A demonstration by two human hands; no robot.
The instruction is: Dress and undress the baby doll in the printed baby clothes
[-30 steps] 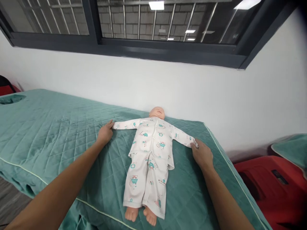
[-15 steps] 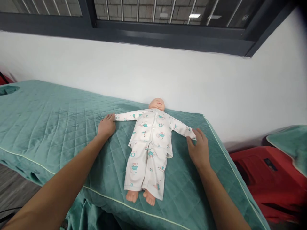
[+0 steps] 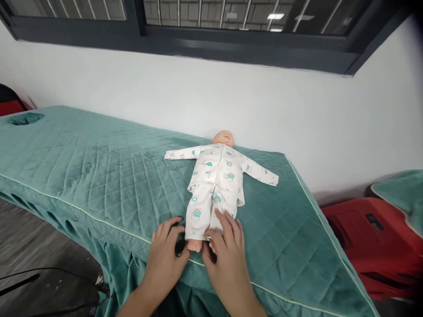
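Observation:
A baby doll in white pyjamas with teal prints lies on its back on a green quilted bed cover, head toward the wall and sleeves spread wide. My left hand rests by the doll's left foot, fingers curled loosely at the trouser hem. My right hand lies over the other trouser leg and foot, its fingers stretched along the cloth. Neither hand visibly grips anything. One bare foot shows between the hands.
The white wall runs just behind the doll's head, under a dark window frame. A red object with another green cover stands to the right. The bed has a face hole far left. Dark floor lies lower left.
Both hands have left the sleeve cuffs and come down to the doll's feet at the near edge of the bed. The sleeves stay spread.

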